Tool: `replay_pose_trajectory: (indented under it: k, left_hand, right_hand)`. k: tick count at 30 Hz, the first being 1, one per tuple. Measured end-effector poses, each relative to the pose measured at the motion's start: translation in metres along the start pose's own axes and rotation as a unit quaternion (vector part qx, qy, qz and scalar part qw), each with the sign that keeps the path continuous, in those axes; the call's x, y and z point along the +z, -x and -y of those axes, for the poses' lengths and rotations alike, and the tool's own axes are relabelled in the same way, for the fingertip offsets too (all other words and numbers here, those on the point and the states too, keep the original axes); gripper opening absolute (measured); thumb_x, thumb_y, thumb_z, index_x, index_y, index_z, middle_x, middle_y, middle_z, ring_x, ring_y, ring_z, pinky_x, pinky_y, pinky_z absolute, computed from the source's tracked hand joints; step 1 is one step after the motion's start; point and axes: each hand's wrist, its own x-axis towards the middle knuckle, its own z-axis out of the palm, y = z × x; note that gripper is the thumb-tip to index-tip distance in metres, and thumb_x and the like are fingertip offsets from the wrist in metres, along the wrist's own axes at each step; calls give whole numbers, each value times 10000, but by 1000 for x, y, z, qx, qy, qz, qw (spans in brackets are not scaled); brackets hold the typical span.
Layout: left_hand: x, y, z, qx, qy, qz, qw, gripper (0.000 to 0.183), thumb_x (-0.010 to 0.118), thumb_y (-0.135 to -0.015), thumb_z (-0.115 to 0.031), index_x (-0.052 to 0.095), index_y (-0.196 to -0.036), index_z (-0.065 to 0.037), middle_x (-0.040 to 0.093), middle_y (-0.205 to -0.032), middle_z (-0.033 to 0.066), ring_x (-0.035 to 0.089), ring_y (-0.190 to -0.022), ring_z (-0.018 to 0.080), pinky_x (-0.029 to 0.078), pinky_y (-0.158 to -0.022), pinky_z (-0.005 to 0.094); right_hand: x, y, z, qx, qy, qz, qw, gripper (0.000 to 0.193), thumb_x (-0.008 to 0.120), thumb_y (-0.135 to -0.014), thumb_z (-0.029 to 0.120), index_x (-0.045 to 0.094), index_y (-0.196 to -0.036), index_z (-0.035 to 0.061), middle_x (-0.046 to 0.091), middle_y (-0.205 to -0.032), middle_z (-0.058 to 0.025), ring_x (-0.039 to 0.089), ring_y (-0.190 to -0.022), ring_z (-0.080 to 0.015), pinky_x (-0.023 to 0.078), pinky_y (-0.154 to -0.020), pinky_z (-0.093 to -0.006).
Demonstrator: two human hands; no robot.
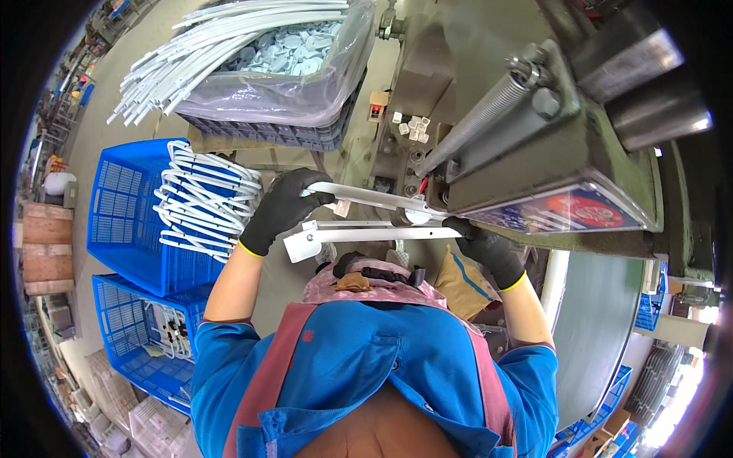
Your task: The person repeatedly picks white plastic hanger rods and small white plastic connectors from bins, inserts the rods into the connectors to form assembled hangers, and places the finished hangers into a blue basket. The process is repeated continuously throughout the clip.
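Observation:
My left hand (282,210), in a black glove, is closed around the left end of a white metal tube (363,196) that runs across in front of me. My right hand (489,250), gloved alike, grips the right end of a white metal bar (374,235) lying nearer my body. A flat plate with a hole sits at the bar's left end. Tube and bar seem to be parts of one white folding frame, meeting at the right by the machine's working point. The machine head partly hides that spot.
A machine (550,175) with a long spring (489,114) overhangs at the right. Small white caps (414,128) lie on its bed. At the left stand a blue crate (126,221) beside stacked bent white tubes (206,198), another blue crate (114,305), and a bag-lined grey crate (305,137) bearing long tubes.

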Motion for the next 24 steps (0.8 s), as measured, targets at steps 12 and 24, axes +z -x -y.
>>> replay_pose_trajectory:
  k: [12,24]
  left_hand:
    - [1,0,22,-23,-14,49,998,227,692,-826,-134,660,-995,14,656,-792,73,595,-689,124,467,-653,281]
    - [19,9,63,-42,104,23,993,236,665,-881,-174,662,-1060,-20,649,-808,44,599,-694,85,475,-637,263]
  right_hand:
    - [9,-10,6,-40,68,11,997,212,640,-725,94,687,-906,196,665,-1024,-94,637,-926,-309,513,-794,-392]
    - [-42,0,88,96,-13,72,993,375,699,-684,151,680,-1057,187,640,-847,-55,633,-678,-271,495,-583,-380]
